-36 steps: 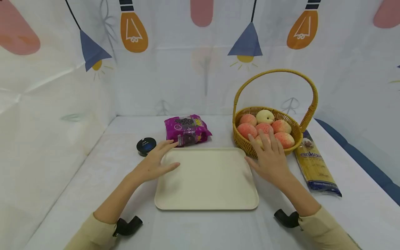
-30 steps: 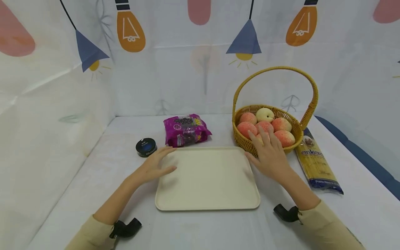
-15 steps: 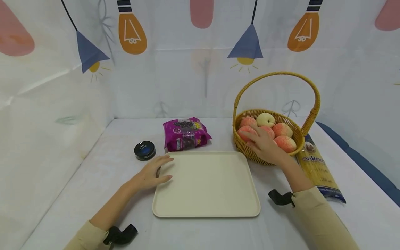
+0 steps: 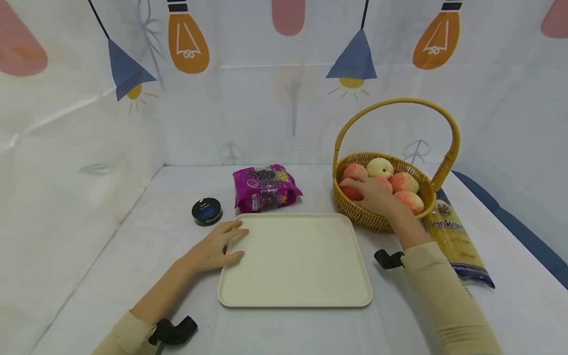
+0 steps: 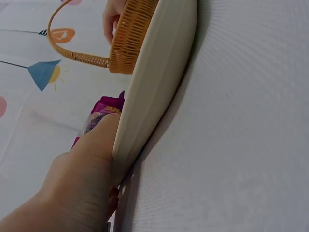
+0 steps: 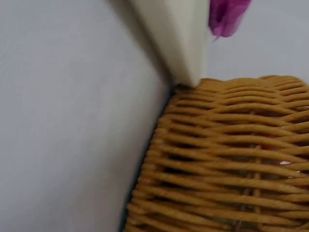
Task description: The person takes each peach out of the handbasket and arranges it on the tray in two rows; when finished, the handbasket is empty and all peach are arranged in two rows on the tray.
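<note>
My left hand (image 4: 215, 249) rests at the left rim of a cream tray (image 4: 295, 266), its fingers and thumb spread loosely over the edge. In the left wrist view, the tray's side (image 5: 154, 82) rises beside that hand (image 5: 77, 169). My right hand (image 4: 374, 195) reaches into a wicker basket (image 4: 368, 219), fingers curved round a reddish peach (image 4: 349, 190) at its left side. More peaches (image 4: 405, 182) and a pale yellow one (image 4: 380, 168) lie around it. Only the basket's woven wall (image 6: 231, 159) fills much of the right wrist view; the right hand is hidden there.
Behind the tray lies a purple snack bag (image 4: 266, 190), with a black tuna can (image 4: 207, 211) to its left. A yellow pasta packet (image 4: 459, 241) lies right of the basket, partly under the right arm. The basket's tall handle (image 4: 399, 101) arches over the fruit.
My right hand has moved from above the basket's front down among the fruit, and its fingers have curved round a left-side peach. My left hand has drawn back slightly and settled at the tray's rim.
</note>
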`<state>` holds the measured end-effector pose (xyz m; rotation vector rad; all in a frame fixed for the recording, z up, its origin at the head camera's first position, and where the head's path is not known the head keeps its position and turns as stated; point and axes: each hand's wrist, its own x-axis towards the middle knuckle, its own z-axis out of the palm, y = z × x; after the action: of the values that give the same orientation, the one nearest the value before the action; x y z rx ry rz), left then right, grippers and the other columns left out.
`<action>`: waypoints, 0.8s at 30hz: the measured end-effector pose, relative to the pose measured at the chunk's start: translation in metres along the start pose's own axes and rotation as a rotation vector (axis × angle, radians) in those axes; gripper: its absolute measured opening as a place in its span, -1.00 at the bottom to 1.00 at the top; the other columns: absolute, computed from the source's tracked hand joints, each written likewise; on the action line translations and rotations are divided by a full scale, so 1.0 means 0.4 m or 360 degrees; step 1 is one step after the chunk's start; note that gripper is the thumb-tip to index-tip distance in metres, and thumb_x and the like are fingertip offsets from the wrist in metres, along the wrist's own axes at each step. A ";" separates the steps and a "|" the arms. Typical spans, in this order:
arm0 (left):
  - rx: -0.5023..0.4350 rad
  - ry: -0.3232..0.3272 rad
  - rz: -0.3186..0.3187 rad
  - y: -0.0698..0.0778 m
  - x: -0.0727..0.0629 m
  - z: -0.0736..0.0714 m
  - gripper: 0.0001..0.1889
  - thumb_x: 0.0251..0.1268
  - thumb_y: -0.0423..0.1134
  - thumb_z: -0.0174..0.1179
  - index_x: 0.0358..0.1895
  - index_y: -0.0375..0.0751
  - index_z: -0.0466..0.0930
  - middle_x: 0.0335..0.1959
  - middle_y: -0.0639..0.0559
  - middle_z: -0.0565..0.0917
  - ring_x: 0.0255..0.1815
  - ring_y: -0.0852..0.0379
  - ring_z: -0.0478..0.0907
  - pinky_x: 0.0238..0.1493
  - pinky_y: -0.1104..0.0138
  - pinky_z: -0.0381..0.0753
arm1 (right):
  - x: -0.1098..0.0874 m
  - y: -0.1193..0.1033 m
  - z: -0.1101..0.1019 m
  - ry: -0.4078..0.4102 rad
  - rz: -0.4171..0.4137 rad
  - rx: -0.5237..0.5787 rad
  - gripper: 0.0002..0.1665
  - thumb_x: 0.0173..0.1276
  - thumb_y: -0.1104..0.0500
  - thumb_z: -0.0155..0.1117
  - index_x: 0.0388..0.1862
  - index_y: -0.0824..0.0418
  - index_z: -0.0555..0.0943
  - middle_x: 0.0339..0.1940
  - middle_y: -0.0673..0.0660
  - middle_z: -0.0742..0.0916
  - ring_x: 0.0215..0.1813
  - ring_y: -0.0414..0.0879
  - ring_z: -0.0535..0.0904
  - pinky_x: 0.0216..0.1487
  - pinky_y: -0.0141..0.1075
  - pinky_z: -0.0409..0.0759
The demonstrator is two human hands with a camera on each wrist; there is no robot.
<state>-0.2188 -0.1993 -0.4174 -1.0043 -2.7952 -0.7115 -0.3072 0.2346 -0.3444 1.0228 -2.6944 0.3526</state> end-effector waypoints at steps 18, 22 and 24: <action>-0.0013 -0.0044 0.0070 -0.015 -0.003 0.001 -0.35 0.17 0.10 0.13 0.31 -0.10 0.31 0.37 -0.17 0.18 0.36 -0.16 0.06 0.24 -0.10 0.13 | -0.001 0.001 0.035 0.0188 -0.0023 -0.0271 -0.30 -0.08 0.24 0.50 0.10 0.07 0.46 0.02 0.32 0.48 -0.32 0.21 0.55 -0.37 0.07 0.52; -0.0048 -0.0084 0.0008 -0.017 -0.006 0.005 -0.32 0.17 0.15 0.11 0.33 -0.05 0.28 0.40 -0.11 0.14 0.39 -0.13 0.02 0.26 -0.08 0.11 | 0.001 -0.001 0.036 0.0226 0.0003 -0.0263 -0.30 -0.08 0.22 0.50 0.10 0.05 0.45 0.08 0.31 0.45 -0.25 0.25 0.53 -0.29 0.10 0.50; -0.0069 -0.0104 -0.0023 -0.017 -0.009 0.011 -0.32 0.17 0.17 0.10 0.34 -0.02 0.27 0.41 -0.08 0.12 0.40 -0.10 0.00 0.27 -0.05 0.09 | 0.004 -0.002 0.035 0.0257 -0.0015 -0.0261 -0.29 -0.07 0.21 0.50 0.10 0.03 0.44 0.10 0.31 0.43 -0.16 0.27 0.51 -0.24 0.12 0.47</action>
<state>-0.2201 -0.2040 -0.4247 -1.0340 -2.8570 -0.7580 -0.3098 0.2289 -0.3573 0.9188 -2.5260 0.1992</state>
